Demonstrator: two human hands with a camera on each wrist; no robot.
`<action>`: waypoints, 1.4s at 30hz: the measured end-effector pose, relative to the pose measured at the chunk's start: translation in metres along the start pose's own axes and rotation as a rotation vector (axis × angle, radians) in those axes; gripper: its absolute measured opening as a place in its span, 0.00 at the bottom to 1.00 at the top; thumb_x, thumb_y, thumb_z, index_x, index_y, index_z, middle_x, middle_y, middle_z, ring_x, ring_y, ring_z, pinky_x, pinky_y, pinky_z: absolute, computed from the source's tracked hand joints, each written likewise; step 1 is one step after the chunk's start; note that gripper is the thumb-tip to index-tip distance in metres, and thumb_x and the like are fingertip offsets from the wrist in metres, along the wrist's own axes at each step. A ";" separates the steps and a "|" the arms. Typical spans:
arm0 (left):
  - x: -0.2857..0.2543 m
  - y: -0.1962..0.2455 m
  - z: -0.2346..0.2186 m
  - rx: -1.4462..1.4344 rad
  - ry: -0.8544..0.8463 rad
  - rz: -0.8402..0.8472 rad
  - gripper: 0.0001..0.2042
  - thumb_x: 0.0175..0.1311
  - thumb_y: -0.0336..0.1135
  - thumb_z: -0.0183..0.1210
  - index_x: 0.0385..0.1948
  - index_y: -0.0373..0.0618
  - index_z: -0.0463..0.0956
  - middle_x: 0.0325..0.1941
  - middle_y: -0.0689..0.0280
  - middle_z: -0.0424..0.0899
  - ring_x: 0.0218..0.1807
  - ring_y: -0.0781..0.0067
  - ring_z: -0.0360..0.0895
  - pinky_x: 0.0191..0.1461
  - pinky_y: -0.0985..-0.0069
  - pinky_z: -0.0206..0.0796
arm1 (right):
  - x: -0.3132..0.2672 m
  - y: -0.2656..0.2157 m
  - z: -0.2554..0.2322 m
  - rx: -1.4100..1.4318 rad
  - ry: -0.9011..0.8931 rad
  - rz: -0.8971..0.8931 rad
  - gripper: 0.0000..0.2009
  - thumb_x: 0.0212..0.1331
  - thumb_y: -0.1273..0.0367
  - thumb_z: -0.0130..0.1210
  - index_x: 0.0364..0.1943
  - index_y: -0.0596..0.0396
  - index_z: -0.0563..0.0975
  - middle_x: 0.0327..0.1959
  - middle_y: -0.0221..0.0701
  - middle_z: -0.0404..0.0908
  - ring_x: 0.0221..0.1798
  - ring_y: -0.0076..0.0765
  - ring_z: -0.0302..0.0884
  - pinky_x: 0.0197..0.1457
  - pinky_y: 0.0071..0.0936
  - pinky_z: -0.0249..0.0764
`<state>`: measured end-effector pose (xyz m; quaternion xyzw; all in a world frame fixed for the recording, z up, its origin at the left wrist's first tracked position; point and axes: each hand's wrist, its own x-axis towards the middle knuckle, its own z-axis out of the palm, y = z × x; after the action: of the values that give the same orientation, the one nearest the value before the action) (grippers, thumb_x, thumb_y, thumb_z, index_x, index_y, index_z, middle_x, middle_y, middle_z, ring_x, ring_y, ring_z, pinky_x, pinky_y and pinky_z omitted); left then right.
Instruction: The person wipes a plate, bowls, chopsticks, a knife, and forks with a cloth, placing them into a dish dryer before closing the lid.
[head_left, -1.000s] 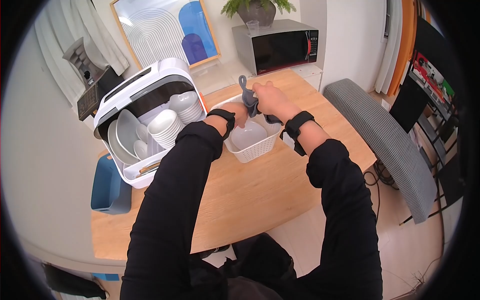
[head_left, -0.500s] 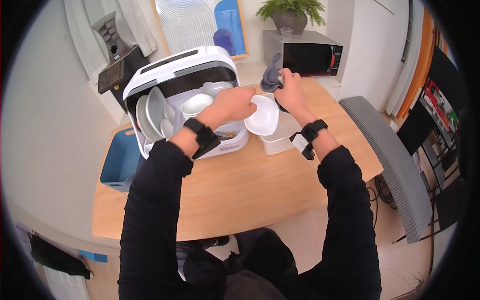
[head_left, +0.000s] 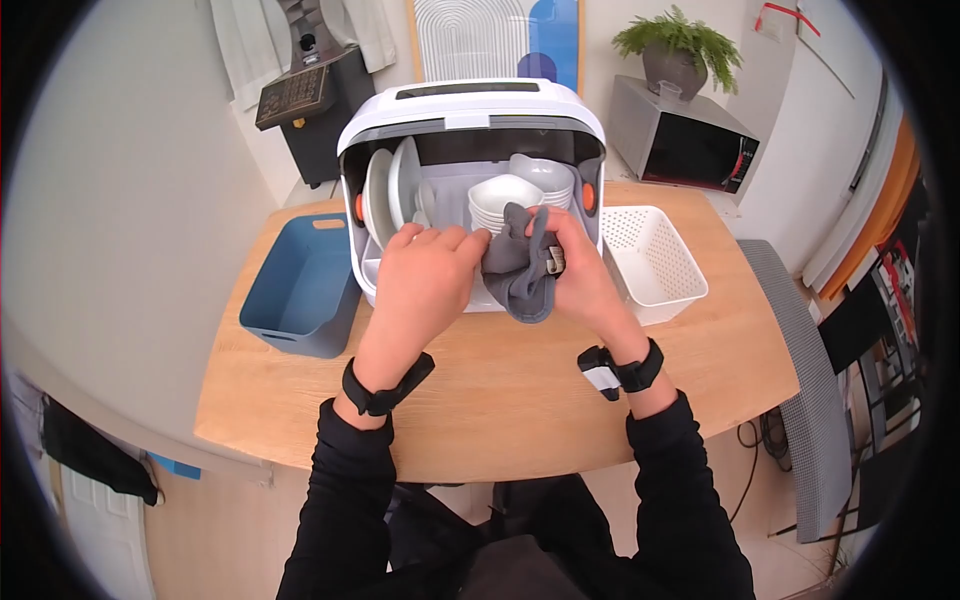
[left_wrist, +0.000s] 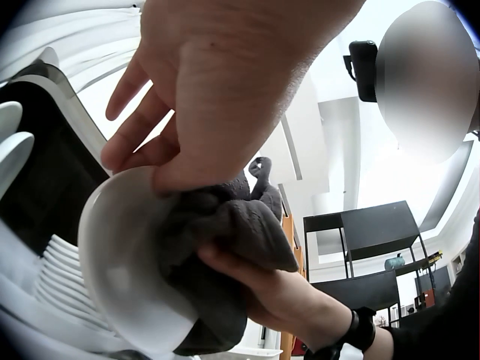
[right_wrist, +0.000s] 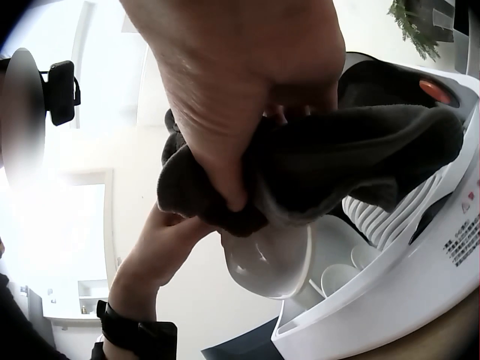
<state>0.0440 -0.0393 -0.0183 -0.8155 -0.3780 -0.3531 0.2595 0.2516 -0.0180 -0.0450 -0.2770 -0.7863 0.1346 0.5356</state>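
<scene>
My left hand (head_left: 425,285) pinches the rim of a white bowl (left_wrist: 120,255) between thumb and fingers. In the head view that bowl is mostly hidden behind the hands and a grey cloth (head_left: 520,275). The right hand (head_left: 590,285) grips this bunched cloth, which has a hanging loop and a small label, and holds it against the bowl. From the right wrist, the bowl (right_wrist: 270,259) shows tilted below the cloth (right_wrist: 330,165). Both hands are in front of an open white dish cabinet (head_left: 470,95), where a stack of white bowls (head_left: 505,190) and upright plates (head_left: 405,185) stand.
A blue bin (head_left: 320,330) stands left of the cabinet, and a white perforated basket (head_left: 665,300) sits to its right. Behind are a microwave (head_left: 690,150) and a potted fern (head_left: 675,65). The wooden table (head_left: 500,420) has a curved front edge.
The left hand has lifted the white bowl out of the perforated basket and carried it left, in front of the cabinet. The right hand has brought the cloth along to the bowl. The head view has turned left.
</scene>
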 end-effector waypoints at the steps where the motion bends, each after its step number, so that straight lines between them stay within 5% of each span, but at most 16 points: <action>1: -0.003 -0.002 0.000 0.043 0.018 0.025 0.11 0.53 0.28 0.58 0.39 0.50 0.81 0.27 0.70 0.77 0.32 0.68 0.77 0.51 0.68 0.68 | 0.000 -0.001 0.009 0.051 -0.006 0.072 0.28 0.45 0.79 0.66 0.55 0.50 0.71 0.57 0.37 0.75 0.57 0.47 0.76 0.58 0.31 0.73; 4: 0.001 -0.008 -0.008 0.163 0.097 0.104 0.13 0.51 0.25 0.60 0.39 0.49 0.81 0.24 0.70 0.74 0.31 0.67 0.75 0.45 0.70 0.68 | 0.006 0.000 0.027 0.110 -0.057 0.215 0.34 0.47 0.78 0.65 0.63 0.46 0.70 0.55 0.39 0.80 0.57 0.44 0.79 0.59 0.31 0.73; 11: 0.007 -0.021 -0.013 0.046 0.267 0.098 0.13 0.51 0.24 0.63 0.39 0.48 0.81 0.23 0.69 0.72 0.28 0.67 0.73 0.37 0.72 0.65 | 0.015 0.002 0.037 0.346 0.043 0.152 0.24 0.55 0.73 0.64 0.59 0.55 0.73 0.51 0.32 0.81 0.53 0.28 0.78 0.58 0.26 0.73; 18: 0.007 -0.015 -0.006 0.033 0.363 -0.023 0.12 0.53 0.25 0.63 0.40 0.47 0.80 0.22 0.69 0.73 0.25 0.68 0.72 0.29 0.72 0.63 | 0.011 0.010 0.049 0.839 0.046 0.600 0.21 0.60 0.70 0.64 0.57 0.58 0.73 0.51 0.29 0.79 0.52 0.25 0.75 0.56 0.26 0.73; 21: 0.004 -0.021 -0.007 -0.022 0.287 0.010 0.14 0.52 0.24 0.64 0.42 0.47 0.80 0.23 0.69 0.74 0.25 0.68 0.72 0.28 0.71 0.62 | 0.019 -0.001 0.033 0.415 -0.040 0.581 0.23 0.57 0.72 0.65 0.57 0.58 0.73 0.50 0.29 0.80 0.51 0.26 0.77 0.55 0.27 0.74; 27: 0.003 -0.004 -0.016 0.122 0.050 0.076 0.13 0.54 0.29 0.64 0.43 0.50 0.80 0.27 0.70 0.73 0.32 0.70 0.74 0.38 0.73 0.66 | 0.014 -0.005 0.027 -0.004 0.041 0.115 0.20 0.50 0.72 0.65 0.50 0.60 0.77 0.43 0.33 0.85 0.46 0.29 0.81 0.52 0.28 0.75; 31: 0.011 -0.008 -0.020 -0.060 0.185 0.011 0.12 0.57 0.30 0.64 0.43 0.50 0.79 0.27 0.70 0.75 0.32 0.68 0.73 0.38 0.70 0.65 | 0.020 -0.001 0.022 0.143 0.178 0.082 0.21 0.48 0.74 0.66 0.49 0.61 0.77 0.43 0.34 0.84 0.47 0.32 0.81 0.53 0.29 0.75; 35: 0.000 -0.011 -0.011 -0.088 0.099 -0.175 0.12 0.61 0.30 0.61 0.47 0.46 0.76 0.25 0.67 0.77 0.30 0.64 0.75 0.46 0.64 0.68 | 0.029 -0.003 0.016 0.576 0.273 0.408 0.18 0.51 0.73 0.66 0.48 0.60 0.77 0.43 0.33 0.84 0.47 0.29 0.81 0.54 0.27 0.75; 42: -0.003 -0.007 -0.004 0.133 -0.072 -0.158 0.13 0.60 0.27 0.59 0.48 0.45 0.75 0.24 0.66 0.78 0.30 0.64 0.78 0.54 0.63 0.69 | 0.022 -0.013 0.020 0.008 0.253 0.070 0.17 0.47 0.78 0.64 0.45 0.54 0.79 0.41 0.32 0.84 0.44 0.31 0.83 0.47 0.27 0.77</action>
<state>0.0351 -0.0392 -0.0168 -0.7764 -0.4726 -0.3172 0.2706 0.2238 -0.0137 -0.0291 -0.3168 -0.7017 0.1203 0.6267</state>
